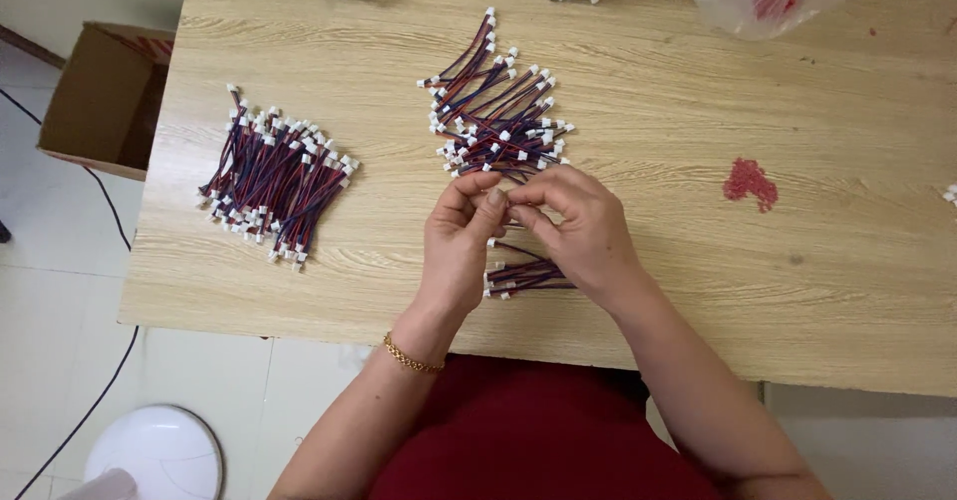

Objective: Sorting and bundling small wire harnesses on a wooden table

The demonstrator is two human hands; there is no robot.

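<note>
Just below the loose wire pile point(498, 121), the left hand point(459, 246) and right hand point(578, 231) pinch closed on one short wire lead point(510, 201), seemingly to separate it from the rest.

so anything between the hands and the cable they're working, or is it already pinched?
Nothing visible in the way. The left hand and right hand meet fingertip to fingertip on a short wire cable, just in front of the loose pile of cables.

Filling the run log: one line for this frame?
left hand: pinching wire lead | right hand: pinching same lead | small bundle: under hands | loose pile: beyond | stacked pile: left
</note>
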